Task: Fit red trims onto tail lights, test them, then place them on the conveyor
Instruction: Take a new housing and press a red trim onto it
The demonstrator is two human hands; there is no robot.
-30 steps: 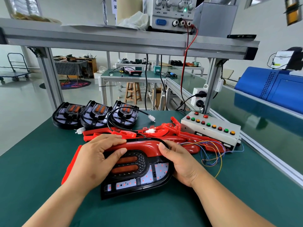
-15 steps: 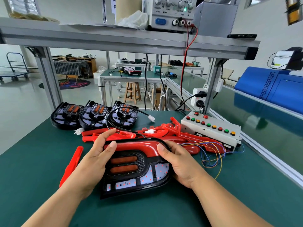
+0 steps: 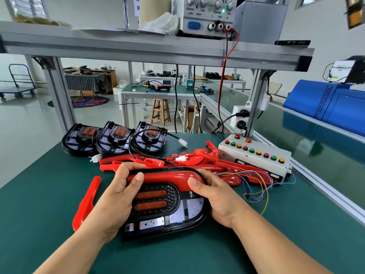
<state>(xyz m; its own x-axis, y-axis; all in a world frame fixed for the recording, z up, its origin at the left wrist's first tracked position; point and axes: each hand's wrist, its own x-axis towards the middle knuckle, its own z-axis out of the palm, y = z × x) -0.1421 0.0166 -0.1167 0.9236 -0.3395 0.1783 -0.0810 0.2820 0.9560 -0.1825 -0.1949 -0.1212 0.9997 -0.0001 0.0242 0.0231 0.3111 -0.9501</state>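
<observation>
I have the tail light (image 3: 158, 206) flat on the green table (image 3: 39, 194), face up, right between the two hands. The red trim (image 3: 167, 177) sits along its far edge and bends down at the right end. My left hand (image 3: 116, 196) wraps the light's left side, fingers curled over the far edge and thumb lying on the trim. My right hand (image 3: 215, 196) clasps the right end, thumb pressed on the trim's bend, fingers hidden behind the housing. A loose trim (image 3: 87, 202) lies just left of the left hand. Beyond the light, the trim pile (image 3: 197, 159) sprawls across the table, with three spare lights (image 3: 114, 139) propped in a row behind it. The button box (image 3: 256, 155) stands to the right, coloured wires trailing from it, beside the conveyor (image 3: 308, 139).
</observation>
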